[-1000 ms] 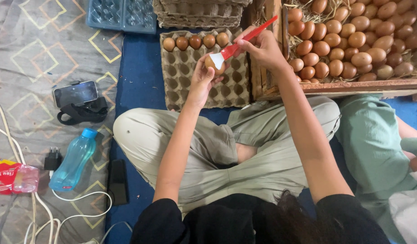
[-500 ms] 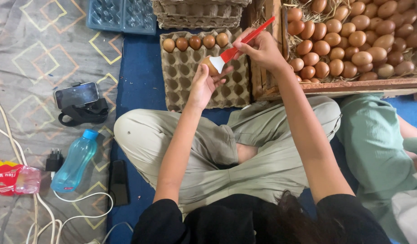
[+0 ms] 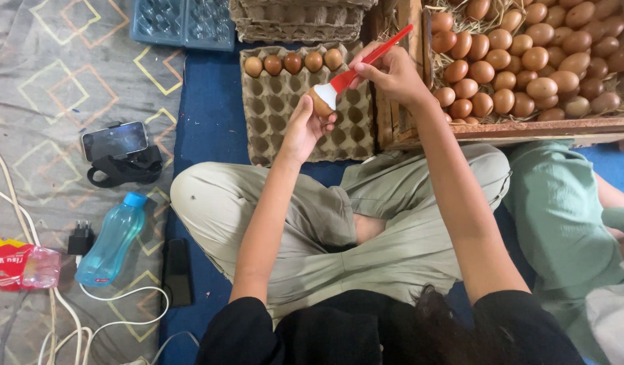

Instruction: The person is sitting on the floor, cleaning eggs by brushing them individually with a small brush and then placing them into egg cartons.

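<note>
My left hand (image 3: 304, 127) holds a brown egg (image 3: 318, 105) up over a grey cardboard egg tray (image 3: 271, 115). My right hand (image 3: 391, 71) grips a red-handled brush (image 3: 369, 62) whose white bristles rest on the egg. Several brown eggs (image 3: 293, 63) fill the tray's far row; the other cups are empty. A wooden crate (image 3: 528, 128) lined with straw at the upper right holds many brown eggs (image 3: 528, 61). I sit cross-legged in beige trousers behind the tray.
A stack of cardboard trays (image 3: 298, 23) and a blue plastic tray (image 3: 180, 23) lie beyond. On the patterned mat at left are a phone on a strap (image 3: 116, 142), a blue bottle (image 3: 112, 240), a charger with white cables (image 3: 82, 240) and a red packet (image 3: 11, 263). Another person's green-clad leg (image 3: 562, 216) is at right.
Both hands stay over the tray with the egg and brush; the brush head has shifted slightly on the egg. Nothing else has moved.
</note>
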